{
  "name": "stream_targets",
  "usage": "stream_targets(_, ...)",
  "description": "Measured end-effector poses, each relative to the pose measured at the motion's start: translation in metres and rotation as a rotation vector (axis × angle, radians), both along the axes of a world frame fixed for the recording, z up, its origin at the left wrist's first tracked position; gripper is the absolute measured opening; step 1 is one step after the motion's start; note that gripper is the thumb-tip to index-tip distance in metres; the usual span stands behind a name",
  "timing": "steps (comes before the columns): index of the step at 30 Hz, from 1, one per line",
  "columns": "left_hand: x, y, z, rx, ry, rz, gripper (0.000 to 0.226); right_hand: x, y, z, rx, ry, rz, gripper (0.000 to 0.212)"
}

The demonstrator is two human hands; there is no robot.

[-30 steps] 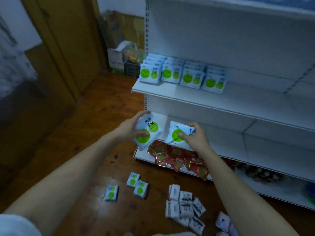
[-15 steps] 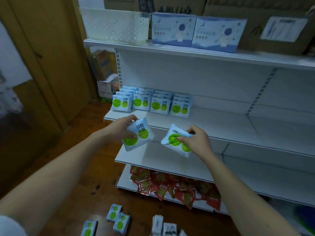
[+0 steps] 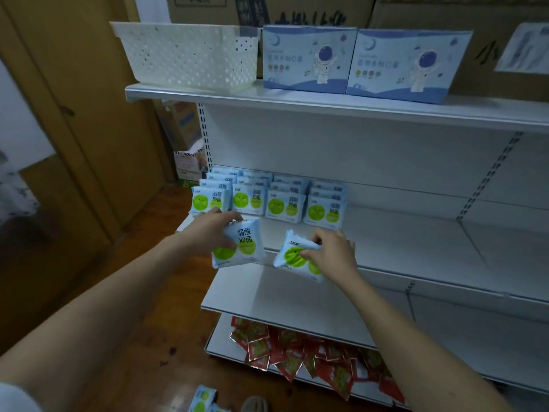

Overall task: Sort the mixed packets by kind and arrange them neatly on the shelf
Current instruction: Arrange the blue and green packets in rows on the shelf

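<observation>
My left hand grips a light-blue packet with green circles by its left side, upright, just in front of the middle shelf. My right hand pinches a second packet of the same kind, tilted, a little to the right. Behind them on that shelf stand several rows of matching green-circle packets. A heap of red packets lies on the bottom shelf. More green-circle packets lie on the floor.
On the top shelf sit a white perforated basket and two blue astronaut boxes. The right part of the middle shelf and the shelf below are bare white. A wooden door and stacked cartons stand left.
Both hands rose with their packets from near the floor up to the middle shelf. The view tilted upward with them, so the packets on the floor have mostly dropped out of sight.
</observation>
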State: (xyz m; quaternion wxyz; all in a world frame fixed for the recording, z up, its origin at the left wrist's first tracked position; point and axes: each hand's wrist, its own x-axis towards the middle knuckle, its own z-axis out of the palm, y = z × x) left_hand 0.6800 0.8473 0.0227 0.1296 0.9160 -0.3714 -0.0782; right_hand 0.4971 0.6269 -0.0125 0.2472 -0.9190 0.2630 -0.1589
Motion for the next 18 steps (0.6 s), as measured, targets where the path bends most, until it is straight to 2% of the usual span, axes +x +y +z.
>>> stream_targets(9,0.110,-0.071,-0.029,0.062,-0.024,-0.066,0.061,0.126,-0.040,-0.002,-0.187,0.101,0.053,0.025)
stream_targets(13,0.148,-0.096,-0.036,0.090,-0.058,-0.122,0.059,0.175,-0.049,-0.007,-0.175,0.124,0.067,0.017)
stream_targets(18,0.178,-0.114,-0.049,0.103,-0.097,-0.177,0.054,0.209,-0.057,-0.017,-0.124,0.258,0.126,0.015)
